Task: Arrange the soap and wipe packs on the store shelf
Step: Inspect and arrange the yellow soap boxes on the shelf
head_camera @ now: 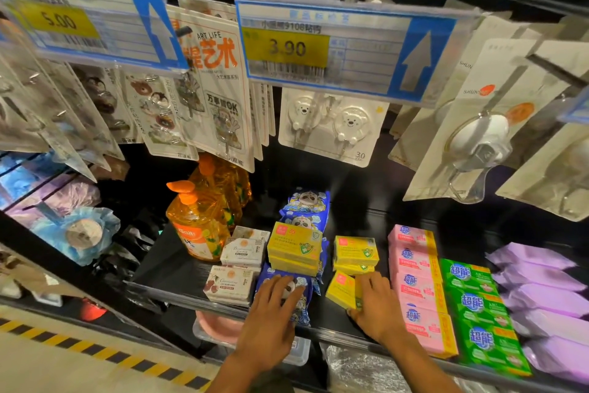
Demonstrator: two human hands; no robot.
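Observation:
My left hand (pixel 274 313) lies flat on a blue panda wipe pack (pixel 306 303) at the front of the black shelf (pixel 172 268). More blue panda packs (pixel 307 204) stand behind it, with a stack of yellow soap boxes (pixel 294 247) resting on them. My right hand (pixel 376 306) grips a tilted yellow soap box (pixel 341 292) near the shelf's front edge. Another yellow soap stack (pixel 355 254) sits just behind that box.
White soap boxes (pixel 231 284) and orange pump bottles (pixel 197 223) stand to the left. Pink soap bars (pixel 417 284), green soap bars (pixel 478 313) and purple packs (pixel 541 294) fill the right. Hook packs and price tags (pixel 318 48) hang overhead. A hazard-striped floor lies below left.

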